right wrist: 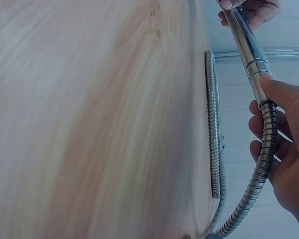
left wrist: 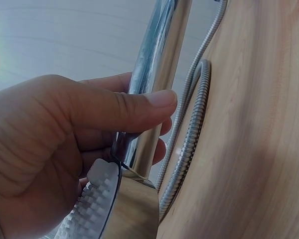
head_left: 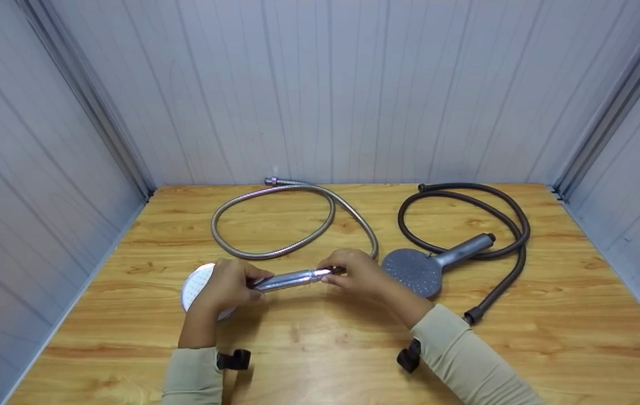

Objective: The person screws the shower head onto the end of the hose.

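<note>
A chrome hand shower (head_left: pixel 289 279) is held just above the table, its round white nozzle face at the left. My left hand (head_left: pixel 227 284) grips the handle close to the head; the left wrist view shows the thumb (left wrist: pixel 139 109) across the handle, fingers behind it. At the handle's other end, my right hand (head_left: pixel 359 273) pinches the smooth chrome connector (right wrist: pixel 257 92) of the silver hose between thumb and fingers. In the right wrist view, connector and handle meet in line. From there the ribbed metal hose (right wrist: pixel 254 191) hangs past the right palm.
The silver hose (head_left: pixel 297 247) loops across the wooden table (head_left: pixel 320 349) behind my hands, its loose end near the back wall (head_left: pixel 320 90). On the right lie a dark grey hand shower (head_left: pixel 413 271) and a coiled dark hose (head_left: pixel 522 225). Panelled walls enclose both sides.
</note>
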`<state>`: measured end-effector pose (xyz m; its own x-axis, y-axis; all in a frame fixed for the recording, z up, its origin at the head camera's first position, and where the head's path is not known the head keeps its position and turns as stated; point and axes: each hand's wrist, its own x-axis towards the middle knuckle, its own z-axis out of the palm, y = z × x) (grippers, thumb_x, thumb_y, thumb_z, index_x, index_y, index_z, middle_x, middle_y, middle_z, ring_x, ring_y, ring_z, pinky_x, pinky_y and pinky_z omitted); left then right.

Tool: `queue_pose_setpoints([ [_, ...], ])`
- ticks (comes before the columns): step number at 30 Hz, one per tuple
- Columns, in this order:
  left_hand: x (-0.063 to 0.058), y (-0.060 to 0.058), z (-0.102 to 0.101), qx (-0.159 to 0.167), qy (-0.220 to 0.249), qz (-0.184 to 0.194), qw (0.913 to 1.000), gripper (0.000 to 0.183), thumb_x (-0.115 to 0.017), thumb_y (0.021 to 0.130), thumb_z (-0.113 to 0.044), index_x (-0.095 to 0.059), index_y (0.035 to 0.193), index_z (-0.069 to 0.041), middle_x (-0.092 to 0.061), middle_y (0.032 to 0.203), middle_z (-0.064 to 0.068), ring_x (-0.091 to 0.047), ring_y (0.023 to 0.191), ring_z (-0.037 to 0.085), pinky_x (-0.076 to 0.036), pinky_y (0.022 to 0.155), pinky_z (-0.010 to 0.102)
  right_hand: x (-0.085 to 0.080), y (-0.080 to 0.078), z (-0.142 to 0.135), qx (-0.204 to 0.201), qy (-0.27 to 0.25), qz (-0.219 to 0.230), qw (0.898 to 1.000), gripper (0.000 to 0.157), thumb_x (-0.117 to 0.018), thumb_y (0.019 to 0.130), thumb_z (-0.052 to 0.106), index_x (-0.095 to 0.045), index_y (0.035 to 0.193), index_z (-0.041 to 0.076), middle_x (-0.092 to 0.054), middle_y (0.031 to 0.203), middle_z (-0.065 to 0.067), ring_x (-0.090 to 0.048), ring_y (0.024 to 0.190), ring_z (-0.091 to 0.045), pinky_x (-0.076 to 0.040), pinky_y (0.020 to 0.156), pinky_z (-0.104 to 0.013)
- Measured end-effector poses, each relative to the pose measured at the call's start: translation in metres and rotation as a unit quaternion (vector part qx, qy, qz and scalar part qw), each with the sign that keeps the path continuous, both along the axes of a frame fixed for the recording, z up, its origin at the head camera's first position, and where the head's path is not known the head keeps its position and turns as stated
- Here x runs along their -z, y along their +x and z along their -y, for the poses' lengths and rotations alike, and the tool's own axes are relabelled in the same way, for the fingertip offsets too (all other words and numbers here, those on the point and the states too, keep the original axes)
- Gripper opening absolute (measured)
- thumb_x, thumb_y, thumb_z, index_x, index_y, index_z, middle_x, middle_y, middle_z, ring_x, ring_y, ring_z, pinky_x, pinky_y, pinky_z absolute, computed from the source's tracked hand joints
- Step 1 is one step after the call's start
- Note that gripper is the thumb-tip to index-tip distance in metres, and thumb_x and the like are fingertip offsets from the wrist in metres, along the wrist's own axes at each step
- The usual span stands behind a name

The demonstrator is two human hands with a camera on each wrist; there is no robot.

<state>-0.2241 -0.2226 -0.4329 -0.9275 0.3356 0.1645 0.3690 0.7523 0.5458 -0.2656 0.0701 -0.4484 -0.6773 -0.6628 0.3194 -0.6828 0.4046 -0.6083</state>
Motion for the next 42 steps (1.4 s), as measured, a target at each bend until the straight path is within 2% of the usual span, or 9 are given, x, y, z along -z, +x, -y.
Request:
queue_pose_setpoints([
  [7,0.0003,0.0003,0.0002,-0.004,0.006,0.011,0.9999,0.039,-0.083,0.069,0.000,-0.078,0.104,-0.016,-0.068,0.072,-0.011,-0.051,0.062,0.008,-0.045,0.057,0.027,-0.0001,0.0002,0.0003,0.001,0.006,0.012,1.000,0.019,-0.069,0.091,0.016,-0.073,0.108,0.008,-0.069,0.097,-0.001,-0.063,0.086,-0.012,-0.051,0.074,-0.028],
  [18,0.0009,-0.0002,-0.0001,0.004,0.016,0.015,0.9998,0.038,-0.082,0.069,0.000,-0.078,0.104,-0.014,-0.069,0.075,-0.011,-0.050,0.063,0.010,-0.042,0.056,0.026,-0.0023,0.0007,0.0001,0.008,0.024,-0.001,1.000,0.020,-0.068,0.093,0.018,-0.073,0.109,0.008,-0.068,0.093,0.000,-0.056,0.077,-0.010,-0.046,0.067,-0.026],
  [25,-0.0002,-0.0004,-0.0010,0.000,0.020,0.030,0.9994,0.039,-0.080,0.070,0.002,-0.078,0.105,-0.014,-0.071,0.080,-0.008,-0.051,0.066,0.011,-0.043,0.059,0.028,-0.0010,0.0000,-0.0006,0.011,0.033,-0.007,0.999,0.021,-0.066,0.094,0.017,-0.073,0.112,0.008,-0.069,0.094,-0.001,-0.057,0.079,-0.012,-0.046,0.069,-0.029],
  [34,0.0009,-0.0003,-0.0013,0.011,0.011,0.004,0.9999,0.039,-0.086,0.069,-0.004,-0.078,0.105,-0.015,-0.073,0.081,-0.009,-0.054,0.066,0.008,-0.046,0.062,0.029,-0.0021,0.0026,-0.0010,0.022,0.042,-0.015,0.999,0.024,-0.063,0.096,0.021,-0.072,0.114,0.007,-0.068,0.092,-0.001,-0.053,0.076,-0.012,-0.043,0.067,-0.029],
  [42,0.0015,-0.0004,-0.0018,0.012,0.011,0.007,0.9998,0.039,-0.085,0.069,-0.003,-0.078,0.106,-0.015,-0.072,0.080,-0.010,-0.053,0.067,0.010,-0.045,0.062,0.029,-0.0018,0.0033,-0.0015,0.030,0.037,0.005,0.999,0.026,-0.063,0.096,0.022,-0.072,0.114,0.006,-0.066,0.092,0.000,-0.054,0.077,-0.010,-0.045,0.068,-0.028],
])
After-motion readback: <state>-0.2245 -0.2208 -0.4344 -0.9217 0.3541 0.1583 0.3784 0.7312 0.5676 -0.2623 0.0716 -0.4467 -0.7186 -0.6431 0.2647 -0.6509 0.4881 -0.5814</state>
